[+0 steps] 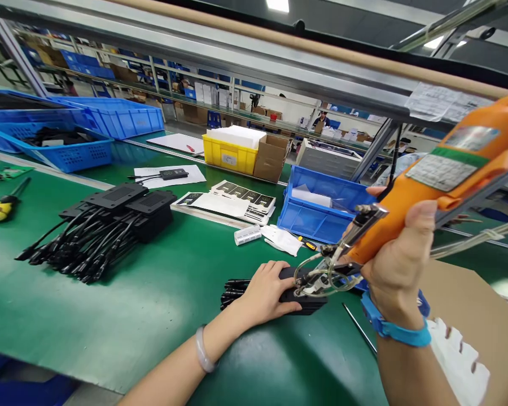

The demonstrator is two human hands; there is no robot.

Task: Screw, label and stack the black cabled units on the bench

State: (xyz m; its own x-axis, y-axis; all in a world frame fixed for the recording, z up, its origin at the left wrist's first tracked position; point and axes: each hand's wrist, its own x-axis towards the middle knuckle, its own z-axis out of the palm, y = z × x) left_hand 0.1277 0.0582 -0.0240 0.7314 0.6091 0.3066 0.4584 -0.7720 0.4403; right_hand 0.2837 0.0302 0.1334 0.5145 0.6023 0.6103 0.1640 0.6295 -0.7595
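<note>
My left hand [267,293] grips a black plastic box [309,304] with short black cables [234,288], which sits on the green work mat [186,316]. Wrapped in my right hand [400,256] is an orange electric screwdriver [410,189], tilted down to the left. Its metal nose [315,279], with thin clear tubes about it, reaches the box's top beside my left fingers; whether the bit touches a screw I cannot tell. Left of my hands lies a pile of similar black boxes [121,197], their cables trailing toward me.
Behind the box stand a blue bin [322,223] and a yellow bin [228,155]. Printed label sheets [241,200] and a small clear case [248,234] lie nearby. A thin rod [359,329], cardboard [474,304] and a white glove [459,361] are at right; a yellow-handled screwdriver [2,208] is far left.
</note>
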